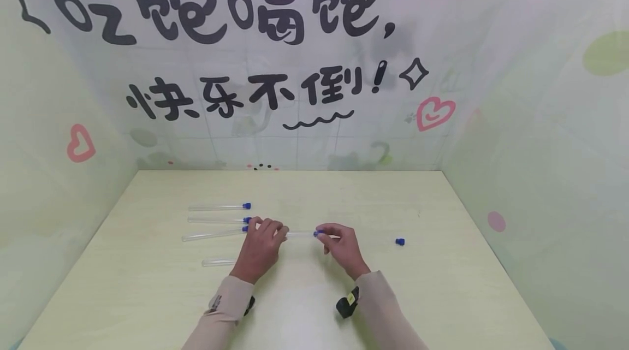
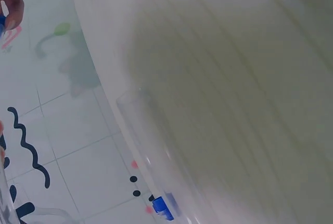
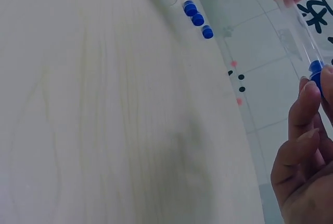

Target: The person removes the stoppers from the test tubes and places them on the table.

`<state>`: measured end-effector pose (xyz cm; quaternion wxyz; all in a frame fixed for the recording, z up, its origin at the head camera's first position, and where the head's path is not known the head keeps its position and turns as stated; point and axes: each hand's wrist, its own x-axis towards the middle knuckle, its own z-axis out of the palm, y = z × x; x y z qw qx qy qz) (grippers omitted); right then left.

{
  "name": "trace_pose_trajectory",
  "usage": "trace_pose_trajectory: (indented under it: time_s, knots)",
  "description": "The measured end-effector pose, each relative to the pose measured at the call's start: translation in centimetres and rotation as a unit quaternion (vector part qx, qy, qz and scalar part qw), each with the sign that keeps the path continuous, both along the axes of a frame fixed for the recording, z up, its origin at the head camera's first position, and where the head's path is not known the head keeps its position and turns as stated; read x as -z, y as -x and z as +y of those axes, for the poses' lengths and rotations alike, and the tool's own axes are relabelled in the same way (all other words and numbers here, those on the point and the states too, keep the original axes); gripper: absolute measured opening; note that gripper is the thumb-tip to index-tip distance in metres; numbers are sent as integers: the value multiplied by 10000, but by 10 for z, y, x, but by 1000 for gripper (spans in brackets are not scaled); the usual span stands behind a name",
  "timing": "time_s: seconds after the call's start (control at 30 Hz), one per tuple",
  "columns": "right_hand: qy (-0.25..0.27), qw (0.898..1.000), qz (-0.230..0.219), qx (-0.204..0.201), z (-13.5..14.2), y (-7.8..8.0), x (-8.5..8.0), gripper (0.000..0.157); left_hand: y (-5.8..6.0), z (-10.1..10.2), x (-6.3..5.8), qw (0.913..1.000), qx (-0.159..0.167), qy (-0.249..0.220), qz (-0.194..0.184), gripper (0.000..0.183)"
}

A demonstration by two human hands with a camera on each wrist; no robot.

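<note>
My left hand [image 1: 262,249] grips a clear test tube [image 1: 301,234], held level above the table. At the tube's right end, the thumb and fingers of my right hand [image 1: 345,246] pinch a blue cap [image 3: 315,67]. In the right wrist view the cap sits at the tube's mouth, partly covered by my fingertips. Left of my left hand lie three capped tubes, a back one [image 1: 216,208], a middle one [image 1: 211,220] and a front one [image 1: 211,235]. Nearer me is another tube [image 1: 216,262], its right end hidden by my left wrist in the head view.
A loose blue cap [image 1: 400,242] rests on the table [image 1: 442,295] to the right of my right hand. Printed curtains [image 1: 295,142] hang behind the table and along both sides. A dark wrist camera [image 1: 345,307] sticks out below my right sleeve.
</note>
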<state>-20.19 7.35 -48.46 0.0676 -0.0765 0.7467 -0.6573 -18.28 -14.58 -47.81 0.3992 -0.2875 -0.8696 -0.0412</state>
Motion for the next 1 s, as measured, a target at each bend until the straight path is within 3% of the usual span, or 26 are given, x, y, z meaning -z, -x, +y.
trace_pose_trajectory:
  time_s: [0.2,0.47,0.63,0.87,1.0]
  knots:
    - [-91,9995,-259,-163,6,3,0,22,3,1,4,9989,121,-84,443,12]
    - [-102,9986,-378,-343,11,6,-2,21,3,1,5,9983,139,-252,516,30]
    - [-115,9992,-290,-244,11,7,-4,20,2,1,4,9980,127,-317,526,7]
    - [-241,9991,-361,19,13,7,-3,21,2,0,3,9987,-57,-230,461,8]
    - [-238,9990,-359,93,15,7,-2,21,1,-2,2,9986,-248,-109,456,29]
